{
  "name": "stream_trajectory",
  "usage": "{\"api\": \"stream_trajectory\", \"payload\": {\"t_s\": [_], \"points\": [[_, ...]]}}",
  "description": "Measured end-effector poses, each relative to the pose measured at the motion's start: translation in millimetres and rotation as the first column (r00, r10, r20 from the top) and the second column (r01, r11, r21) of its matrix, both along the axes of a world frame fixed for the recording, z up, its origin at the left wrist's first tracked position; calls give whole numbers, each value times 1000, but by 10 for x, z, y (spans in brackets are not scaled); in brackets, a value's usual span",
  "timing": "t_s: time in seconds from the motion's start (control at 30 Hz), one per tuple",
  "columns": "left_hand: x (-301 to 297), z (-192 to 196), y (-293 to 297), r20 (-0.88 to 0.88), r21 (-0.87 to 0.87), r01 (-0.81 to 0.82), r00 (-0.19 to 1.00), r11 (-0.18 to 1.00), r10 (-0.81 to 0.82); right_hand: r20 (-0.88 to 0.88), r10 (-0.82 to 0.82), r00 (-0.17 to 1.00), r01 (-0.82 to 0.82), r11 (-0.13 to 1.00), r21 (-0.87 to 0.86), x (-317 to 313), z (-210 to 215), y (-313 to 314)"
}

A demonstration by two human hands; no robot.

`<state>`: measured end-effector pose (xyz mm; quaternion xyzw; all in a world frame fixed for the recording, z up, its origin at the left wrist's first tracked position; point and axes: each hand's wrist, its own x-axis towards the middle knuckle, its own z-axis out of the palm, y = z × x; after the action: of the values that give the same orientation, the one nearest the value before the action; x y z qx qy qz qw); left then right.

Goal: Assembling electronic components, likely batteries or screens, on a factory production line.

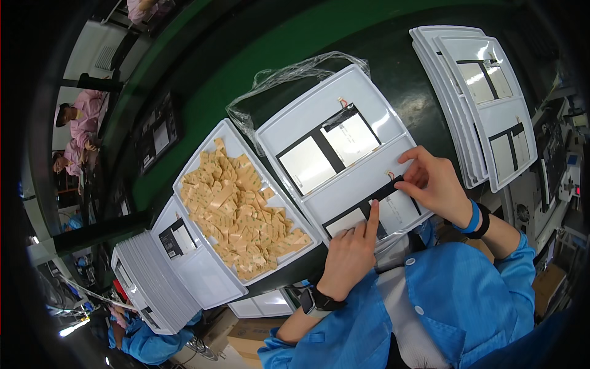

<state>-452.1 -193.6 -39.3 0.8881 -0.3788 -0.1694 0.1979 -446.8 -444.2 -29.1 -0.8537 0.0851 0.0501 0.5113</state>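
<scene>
A white plastic tray [375, 163] lies in front of me, with flat battery packs in its two compartments. The far battery pack [307, 165] has pale panels, black strips and a short wire lead. On the near battery pack [396, 212], my left hand [350, 258] rests its stretched index fingertip close to the black strip; its other fingers are bent. My right hand [437, 184] has its thumb at the right end of that strip, beside the small wire lead [389, 174]. Its index finger curves above, apart from the thumb. My left hand partly covers the near pack.
Left of the tray, another tray [295, 218] holds a heap of tan paper pieces [230, 206]. Tray stacks stand at the lower left [153, 283] and far right [452, 104]. Crumpled clear plastic film [276, 77] lies behind my tray. People in pink [89, 114] are at the far left.
</scene>
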Motion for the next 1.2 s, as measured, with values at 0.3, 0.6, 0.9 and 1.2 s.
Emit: {"api": "stream_trajectory", "payload": {"t_s": [0.3,0.6,0.9,1.2], "points": [[36,102,-76,-70,89,-30,997,996,37,-42,14,999,-14,1000,-19,47,69,6],[-37,34,11,-50,6,-43,998,999,43,-111,11,994,1,993,114,45,245,41],[-42,-9,99,-69,-72,-56,996,996,51,-61,-12,998,27,967,253,-29,-1,15],[-45,15,84,-78,-54,-75,994,996,71,-86,-5,996,28,963,270,1,-21,-12]]}}
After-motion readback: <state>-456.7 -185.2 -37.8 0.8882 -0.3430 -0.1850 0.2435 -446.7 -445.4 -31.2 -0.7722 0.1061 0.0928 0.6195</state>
